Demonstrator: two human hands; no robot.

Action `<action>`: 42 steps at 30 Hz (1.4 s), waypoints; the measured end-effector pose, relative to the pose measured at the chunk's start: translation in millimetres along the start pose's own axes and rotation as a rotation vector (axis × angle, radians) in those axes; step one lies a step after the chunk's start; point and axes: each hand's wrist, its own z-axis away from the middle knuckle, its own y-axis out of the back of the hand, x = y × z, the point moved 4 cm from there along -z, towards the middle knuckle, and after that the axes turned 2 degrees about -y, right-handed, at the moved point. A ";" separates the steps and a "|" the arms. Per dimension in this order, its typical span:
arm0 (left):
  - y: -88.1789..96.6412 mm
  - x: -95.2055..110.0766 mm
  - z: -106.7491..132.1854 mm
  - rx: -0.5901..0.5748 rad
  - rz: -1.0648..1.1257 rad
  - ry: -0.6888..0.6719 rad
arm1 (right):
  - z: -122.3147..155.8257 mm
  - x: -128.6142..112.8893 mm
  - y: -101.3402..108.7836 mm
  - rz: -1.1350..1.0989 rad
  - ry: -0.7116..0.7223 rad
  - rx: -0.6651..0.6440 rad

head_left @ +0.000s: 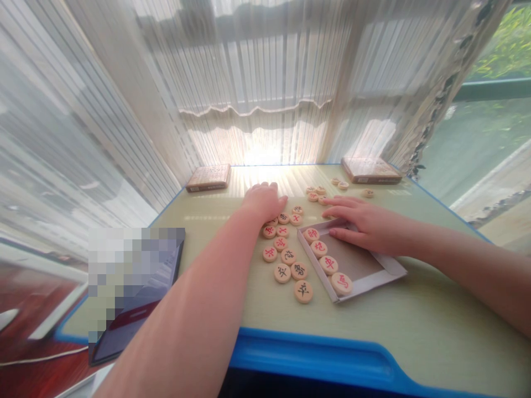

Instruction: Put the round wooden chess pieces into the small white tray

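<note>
My left hand (265,200) rests on the far middle of the table, fingers stretched out and thumb apart, beside a loose group of wooden Chinese chess pieces (281,243) marked in red and black. Its wrist partly hides some of them. My right hand (357,218) spreads open over a shallow cardboard box tray (365,287). One fingertip is at a chess piece (322,200) beyond the tray; whether it presses on it I cannot tell. Inside the tray, several red-marked pieces (328,265) lie in a row along the left wall.
Two flat boxes, a left one (208,178) and a right one (370,170), lie at the table's far corners. More pieces (342,186) are scattered near the right one. A dark-screened tablet (136,315), partly pixelated, stands at the left. Blue trim (311,354) edges the table.
</note>
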 end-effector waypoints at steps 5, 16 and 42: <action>-0.3 -0.3 -0.5 -0.004 0.003 0.000 | -0.4 -0.5 0.3 -0.012 -0.001 0.006; -1.9 0.3 -0.9 -0.020 0.016 0.011 | 0.4 0.8 -0.2 -0.029 0.011 0.022; 1.0 2.6 1.1 -0.034 0.015 0.010 | 0.8 -0.6 0.3 0.007 0.011 0.013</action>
